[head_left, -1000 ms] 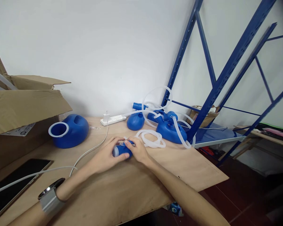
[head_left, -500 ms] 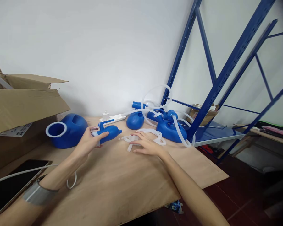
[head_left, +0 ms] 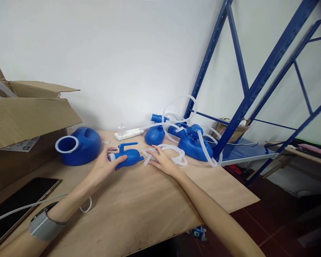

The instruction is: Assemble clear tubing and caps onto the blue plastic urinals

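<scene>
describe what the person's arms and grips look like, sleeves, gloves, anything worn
Both forearms, left and right, are bare, with no sleeves in view. The left grip and right grip wear no gloves. A wide grey strap circles the left wrist, with a dark, rounded, watch-like case partly visible. Nothing shows on the right wrist.

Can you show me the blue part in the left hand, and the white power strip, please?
Blue part [head_left: 131, 157]: head view, on its rounded body.
White power strip [head_left: 133, 133]: head view, on its top face.
</scene>
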`<state>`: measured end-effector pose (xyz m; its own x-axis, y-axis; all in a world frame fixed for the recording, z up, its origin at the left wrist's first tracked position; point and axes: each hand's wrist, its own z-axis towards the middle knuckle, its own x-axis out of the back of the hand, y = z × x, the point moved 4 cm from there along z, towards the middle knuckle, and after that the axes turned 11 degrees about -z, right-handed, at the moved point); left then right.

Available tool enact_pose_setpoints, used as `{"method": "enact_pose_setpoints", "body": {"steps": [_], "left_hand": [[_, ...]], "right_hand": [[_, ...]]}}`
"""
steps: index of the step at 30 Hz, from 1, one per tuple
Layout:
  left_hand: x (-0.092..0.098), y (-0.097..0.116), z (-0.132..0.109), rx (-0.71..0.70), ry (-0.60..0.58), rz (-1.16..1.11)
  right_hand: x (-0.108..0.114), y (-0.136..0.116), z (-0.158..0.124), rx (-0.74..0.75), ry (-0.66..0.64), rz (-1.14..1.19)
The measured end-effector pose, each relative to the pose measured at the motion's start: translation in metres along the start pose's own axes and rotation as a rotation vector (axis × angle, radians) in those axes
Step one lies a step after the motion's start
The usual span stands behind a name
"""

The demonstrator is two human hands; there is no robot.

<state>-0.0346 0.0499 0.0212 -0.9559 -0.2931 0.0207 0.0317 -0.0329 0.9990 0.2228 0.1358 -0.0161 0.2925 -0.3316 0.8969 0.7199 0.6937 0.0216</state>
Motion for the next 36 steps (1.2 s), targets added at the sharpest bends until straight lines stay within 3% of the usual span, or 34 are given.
{"method": "enact_pose_setpoints", "body": {"steps": [5,14,22,25,31,33,36], "left_hand": [[0.002,-0.001,0.000,0.005,0.018,-0.027],[0.003,-0.006,0.002,0.024,0.030,-0.076],[0.003,-0.004,0.001,0.023,0.051,-0.085],[0.004,-0.004,0.002,0.024,0.060,-0.075],[0.007,-0.005,0.002,0.004,0.102,-0.101],[0.006,-0.006,0.002,0.004,0.102,-0.107],[0.005,-0.007,0.001,0.003,0.095,-0.100]], "right_hand": [[0.003,0.002,0.002,-0.019,0.071,0.070],[0.002,-0.007,-0.002,0.060,0.036,0.226],[-0.008,0.003,0.000,-0.063,0.013,0.174],[-0.010,0.007,0.002,-0.115,0.083,0.249],[-0.008,0.026,0.005,-0.385,0.230,0.535],[-0.005,0.027,0.005,-0.326,0.219,0.536],[-0.005,0.021,0.002,-0.181,0.180,0.358]]}}
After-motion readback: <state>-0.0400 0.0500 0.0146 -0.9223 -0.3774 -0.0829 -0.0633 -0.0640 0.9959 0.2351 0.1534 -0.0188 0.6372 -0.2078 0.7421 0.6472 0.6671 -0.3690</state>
